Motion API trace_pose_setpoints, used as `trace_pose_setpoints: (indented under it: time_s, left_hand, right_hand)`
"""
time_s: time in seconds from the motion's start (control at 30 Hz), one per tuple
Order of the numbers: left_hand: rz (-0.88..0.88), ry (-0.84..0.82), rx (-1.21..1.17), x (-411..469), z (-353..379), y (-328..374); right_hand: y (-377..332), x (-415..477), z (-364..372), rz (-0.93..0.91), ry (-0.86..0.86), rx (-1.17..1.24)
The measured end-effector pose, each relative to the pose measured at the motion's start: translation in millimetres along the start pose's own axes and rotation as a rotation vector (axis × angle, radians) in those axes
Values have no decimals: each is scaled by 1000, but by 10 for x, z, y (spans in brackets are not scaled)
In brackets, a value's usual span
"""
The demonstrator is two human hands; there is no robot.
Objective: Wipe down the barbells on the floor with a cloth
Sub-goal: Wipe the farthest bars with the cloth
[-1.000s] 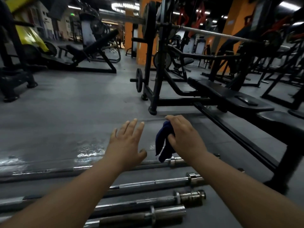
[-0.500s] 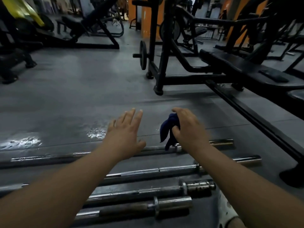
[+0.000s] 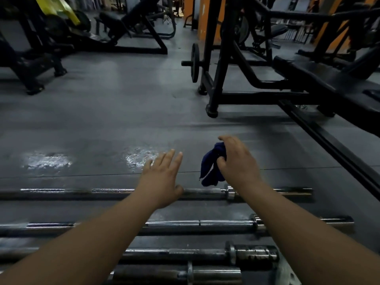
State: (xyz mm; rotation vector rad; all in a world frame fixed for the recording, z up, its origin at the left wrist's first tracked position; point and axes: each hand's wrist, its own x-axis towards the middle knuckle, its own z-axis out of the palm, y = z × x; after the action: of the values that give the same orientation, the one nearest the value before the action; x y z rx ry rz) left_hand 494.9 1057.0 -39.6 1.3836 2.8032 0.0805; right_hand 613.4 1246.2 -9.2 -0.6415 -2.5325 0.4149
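The view tips down more than it did a moment ago, so more of the grey rubber floor [image 3: 102,112] and more of the long silver metal barbells [image 3: 205,223] show. Four of them lie side by side on the floor, running left to right, near the person. The far one [image 3: 61,191] sits just past the two hands.

The hands have come lower and closer to that far bar. The left hand [image 3: 162,179] is flat with its fingers straight and apart, and it holds nothing. It hovers over the far bar; I cannot tell if it touches it. The right hand [image 3: 238,163] has its fingers curled tight round the dark blue crumpled cloth [image 3: 211,167], which hangs down just above the right part of the far bar.

The wiping has likely not begun. It looks like the cloth will go down on the far bar first.

A black metal bench frame [image 3: 257,83] stands far right.
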Motion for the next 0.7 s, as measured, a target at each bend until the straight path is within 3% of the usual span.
trace_pose_setpoints:
  time_s: [0.27,0.53,0.7]
  left_hand:
    - [6,-160,-91,458,1071,-55]
    - [44,-258,-118,888,1913,-240]
    - [21,-320,-167,1132,2282,-327]
  right_hand:
    - [650,85,783,258,-93,3]
    - [1238,130,1816,342,-329,-52]
    - [1586,92,2294,326,-321,-74]
